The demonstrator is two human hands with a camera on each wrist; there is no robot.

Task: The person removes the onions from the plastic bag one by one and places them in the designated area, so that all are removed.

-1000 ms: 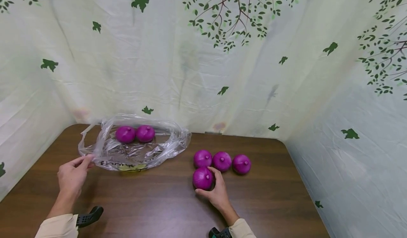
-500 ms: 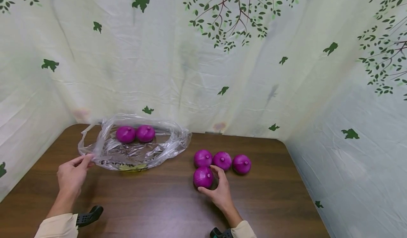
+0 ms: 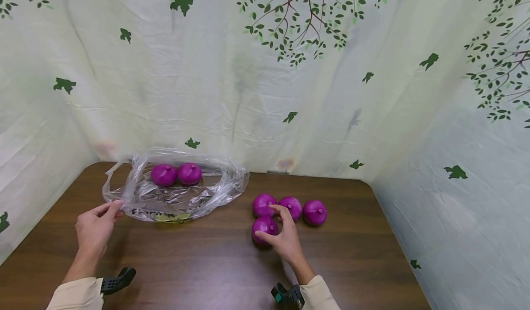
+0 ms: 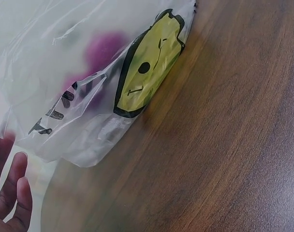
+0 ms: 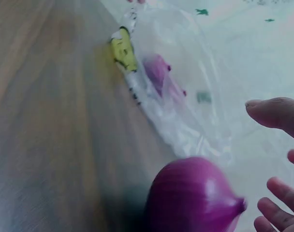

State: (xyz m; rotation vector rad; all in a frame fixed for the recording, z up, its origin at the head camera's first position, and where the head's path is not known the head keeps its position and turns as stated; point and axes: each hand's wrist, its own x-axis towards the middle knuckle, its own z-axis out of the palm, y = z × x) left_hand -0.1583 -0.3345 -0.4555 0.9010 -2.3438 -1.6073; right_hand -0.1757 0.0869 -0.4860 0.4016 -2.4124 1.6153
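Observation:
My left hand [image 3: 94, 229] pinches the near left edge of a clear plastic bag [image 3: 215, 195], which lies spread with its mouth wide. Two purple onions [image 3: 163, 175] sit side by side in it. In the left wrist view the bag's printed side [image 4: 147, 67] bears a yellow figure. On the right, my right hand [image 3: 286, 241] hovers over the front onion [image 3: 265, 226], thumb and fingers spread. A gap separates them from that onion [image 5: 190, 198] in the right wrist view. Behind it stands a row of three onions: left [image 3: 262, 205], middle [image 3: 292, 207] and right [image 3: 314, 213].
The brown wooden table [image 3: 198, 264] ends at the back against a pale curtain [image 3: 232, 94] printed with leaves. More curtain hangs along both sides. A dark wrist device [image 3: 118, 281] sits on the left forearm, another [image 3: 286, 296] on the right.
My right hand held the front onion, then loosened its fingers and rose off it. The onion stays in front of the row. My left hand keeps its place on the bag.

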